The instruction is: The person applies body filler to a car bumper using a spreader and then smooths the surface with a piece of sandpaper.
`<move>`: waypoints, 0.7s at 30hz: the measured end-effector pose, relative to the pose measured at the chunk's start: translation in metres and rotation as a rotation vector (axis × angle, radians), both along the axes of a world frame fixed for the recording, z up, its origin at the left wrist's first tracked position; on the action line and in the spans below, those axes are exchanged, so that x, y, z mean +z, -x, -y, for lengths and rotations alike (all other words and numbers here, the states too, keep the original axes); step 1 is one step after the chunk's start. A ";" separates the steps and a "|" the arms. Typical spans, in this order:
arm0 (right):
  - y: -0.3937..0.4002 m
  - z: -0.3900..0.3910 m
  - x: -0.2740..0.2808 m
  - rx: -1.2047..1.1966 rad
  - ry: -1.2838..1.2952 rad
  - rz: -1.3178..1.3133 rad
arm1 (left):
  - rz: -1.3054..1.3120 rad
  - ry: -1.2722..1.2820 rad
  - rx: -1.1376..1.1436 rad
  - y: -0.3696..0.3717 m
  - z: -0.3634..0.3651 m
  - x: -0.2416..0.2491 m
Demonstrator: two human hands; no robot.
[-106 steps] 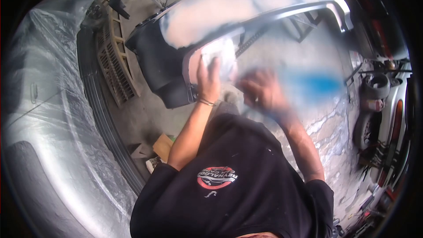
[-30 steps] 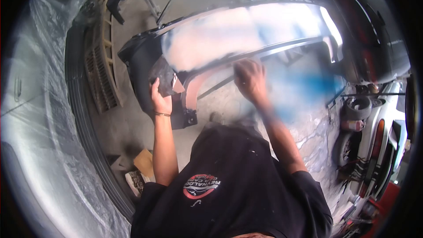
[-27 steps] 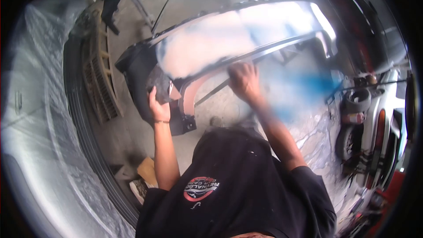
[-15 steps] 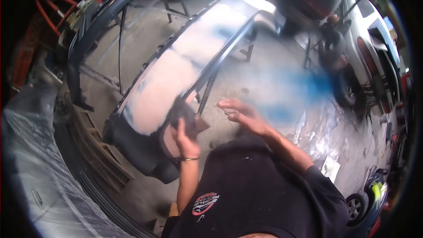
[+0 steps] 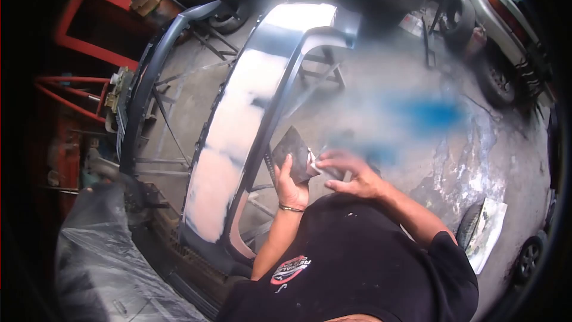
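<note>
A dark, flat, square-cornered sheet is in my left hand, its thumb lying across the sheet's face and a bracelet on the wrist. Just to the right, my right hand has its fingers curled round a small pale, greyish piece close to the sheet's edge. Left of both hands stretches a long bumper-like panel with pinkish-white and bluish patches and a dark rim. Its lower end lies near my left forearm.
Another dark curved part rests on metal stands at the left. Plastic sheeting covers something at lower left. Tyres and a white car are at upper right. A pale board lies at right.
The view has turned, and the panel appears more upright. Both hands have come closer together, away from the panel's lower end, with the dark sheet now between them.
</note>
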State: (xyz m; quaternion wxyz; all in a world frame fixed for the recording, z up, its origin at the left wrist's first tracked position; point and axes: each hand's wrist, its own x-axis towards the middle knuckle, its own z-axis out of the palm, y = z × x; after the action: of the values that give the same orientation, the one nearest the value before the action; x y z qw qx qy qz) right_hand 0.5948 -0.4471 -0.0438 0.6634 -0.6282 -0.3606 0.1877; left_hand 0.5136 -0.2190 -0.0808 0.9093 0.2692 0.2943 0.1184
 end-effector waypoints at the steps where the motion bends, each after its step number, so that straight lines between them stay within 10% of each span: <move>1: -0.019 0.018 -0.016 0.008 -0.015 -0.013 | -0.013 -0.015 0.008 -0.013 0.006 0.001; 3: -0.054 0.053 -0.042 0.002 0.451 0.274 | -0.056 -0.030 0.011 -0.038 0.011 0.008; 9: -0.118 0.106 -0.080 -0.314 0.376 -0.124 | -0.010 -0.086 0.045 -0.107 0.018 0.035; 21: -0.241 0.072 -0.108 -0.479 0.537 0.198 | 0.017 -0.316 0.125 -0.218 -0.067 0.032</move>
State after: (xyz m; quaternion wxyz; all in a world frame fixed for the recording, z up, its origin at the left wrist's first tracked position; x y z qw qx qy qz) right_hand 0.8354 -0.5192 -0.1514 0.4622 -0.8614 -0.2036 0.0536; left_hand 0.7315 -0.1520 -0.0485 0.8490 0.3890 0.2805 0.2219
